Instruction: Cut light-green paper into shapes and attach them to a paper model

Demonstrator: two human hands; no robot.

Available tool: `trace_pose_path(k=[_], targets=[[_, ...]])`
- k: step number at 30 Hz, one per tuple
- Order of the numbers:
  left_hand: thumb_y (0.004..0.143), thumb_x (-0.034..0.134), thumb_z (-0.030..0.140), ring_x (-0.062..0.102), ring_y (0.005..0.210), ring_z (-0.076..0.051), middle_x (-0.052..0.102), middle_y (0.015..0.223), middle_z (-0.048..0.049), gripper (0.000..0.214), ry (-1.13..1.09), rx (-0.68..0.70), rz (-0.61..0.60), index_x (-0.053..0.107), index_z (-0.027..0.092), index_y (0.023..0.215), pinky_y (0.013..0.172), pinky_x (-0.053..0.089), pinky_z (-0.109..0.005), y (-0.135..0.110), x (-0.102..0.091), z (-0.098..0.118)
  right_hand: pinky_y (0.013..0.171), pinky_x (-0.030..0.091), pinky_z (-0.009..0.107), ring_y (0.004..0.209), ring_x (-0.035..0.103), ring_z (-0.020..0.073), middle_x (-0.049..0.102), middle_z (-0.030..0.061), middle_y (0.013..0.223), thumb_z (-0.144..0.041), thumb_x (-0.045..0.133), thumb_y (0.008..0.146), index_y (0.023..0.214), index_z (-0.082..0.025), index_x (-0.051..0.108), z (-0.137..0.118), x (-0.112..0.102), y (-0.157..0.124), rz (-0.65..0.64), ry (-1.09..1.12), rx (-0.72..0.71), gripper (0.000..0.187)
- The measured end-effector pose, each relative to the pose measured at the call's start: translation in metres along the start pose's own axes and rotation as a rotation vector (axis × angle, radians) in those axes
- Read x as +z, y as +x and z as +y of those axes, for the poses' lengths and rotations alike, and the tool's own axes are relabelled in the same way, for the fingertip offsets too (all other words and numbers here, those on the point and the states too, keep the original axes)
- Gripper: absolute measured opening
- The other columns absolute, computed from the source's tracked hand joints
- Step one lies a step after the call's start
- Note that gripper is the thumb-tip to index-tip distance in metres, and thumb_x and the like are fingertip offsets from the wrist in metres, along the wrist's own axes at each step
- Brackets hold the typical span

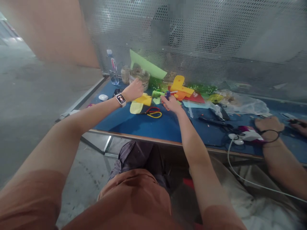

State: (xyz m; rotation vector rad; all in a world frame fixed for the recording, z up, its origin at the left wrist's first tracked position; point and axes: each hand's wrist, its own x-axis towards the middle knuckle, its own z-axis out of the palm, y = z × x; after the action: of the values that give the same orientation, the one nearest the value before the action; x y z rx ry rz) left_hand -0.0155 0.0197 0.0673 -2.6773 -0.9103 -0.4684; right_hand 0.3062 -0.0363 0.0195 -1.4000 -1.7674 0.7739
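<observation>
My left hand point(134, 89) is closed just in front of a round clear tub point(145, 83). Whatever its fingers may hold is hidden behind the hand. My right hand point(171, 103) grips a small blue glue gun point(167, 94) with a white stick coming out of its back. Just left of the glue gun is a green piece point(157, 94), apparently touching or close to its front. Between my hands lie a yellow piece point(145, 99) and a pale yellow sheet point(136, 108). Scissors point(153, 112) with red and yellow handles rest on the blue table point(124, 123) nearer to me.
A water bottle point(113, 68) stands at the back left, with a white case point(103, 97) in front. Yellow foam shapes point(178, 84) and a plastic bag point(249, 103) lie rightward. Another person's hand point(270, 124) rests by a white cable point(230, 156). A perforated metal panel point(192, 38) closes the back.
</observation>
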Motion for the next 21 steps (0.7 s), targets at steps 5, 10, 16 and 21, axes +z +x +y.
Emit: trace_pose_path(k=[5, 10, 16, 21], targets=[[0.113, 0.066, 0.035, 0.069, 0.164, -0.052, 0.090, 0.131, -0.0182, 0.034, -0.068, -0.027, 0.021, 0.090, 0.024, 0.134, 0.150, 0.034, -0.089, 0.000, 0.006, -0.007, 0.046, 0.047, 0.029, 0.045, 0.052, 0.0161, 0.057, -0.0007, 0.055, -0.089, 0.075, 0.120, 0.086, -0.028, 0.059, -0.001, 0.000, 0.001, -0.010, 0.004, -0.003, 0.072], [0.117, 0.055, 0.027, 0.070, 0.161, -0.051, 0.088, 0.127, -0.0216, 0.036, -0.115, -0.153, 0.162, 0.088, 0.019, 0.128, 0.152, 0.032, -0.086, 0.003, 0.002, -0.005, 0.045, 0.047, 0.029, 0.045, 0.051, 0.0162, 0.055, -0.0020, 0.054, -0.094, 0.077, 0.116, 0.087, -0.029, 0.057, 0.003, 0.001, 0.002, 0.003, 0.015, -0.010, 0.074], [0.122, 0.061, 0.045, 0.069, 0.156, -0.051, 0.088, 0.127, -0.0208, 0.030, -0.218, -0.440, 0.413, 0.081, 0.025, 0.132, 0.145, 0.038, -0.085, -0.009, 0.024, 0.004, 0.046, 0.048, 0.030, 0.046, 0.050, 0.0168, 0.055, -0.0015, 0.055, -0.096, 0.073, 0.116, 0.086, -0.029, 0.059, 0.006, 0.002, 0.003, -0.002, 0.009, -0.025, 0.075], [0.128, 0.054, 0.053, 0.072, 0.152, -0.047, 0.088, 0.128, -0.0195, 0.036, -0.266, -0.487, 0.391, 0.078, 0.026, 0.128, 0.141, 0.043, -0.077, -0.019, 0.045, 0.005, 0.045, 0.046, 0.030, 0.046, 0.051, 0.0172, 0.055, -0.0014, 0.055, -0.098, 0.077, 0.113, 0.087, -0.030, 0.057, 0.008, 0.001, 0.005, 0.012, 0.017, -0.026, 0.076]])
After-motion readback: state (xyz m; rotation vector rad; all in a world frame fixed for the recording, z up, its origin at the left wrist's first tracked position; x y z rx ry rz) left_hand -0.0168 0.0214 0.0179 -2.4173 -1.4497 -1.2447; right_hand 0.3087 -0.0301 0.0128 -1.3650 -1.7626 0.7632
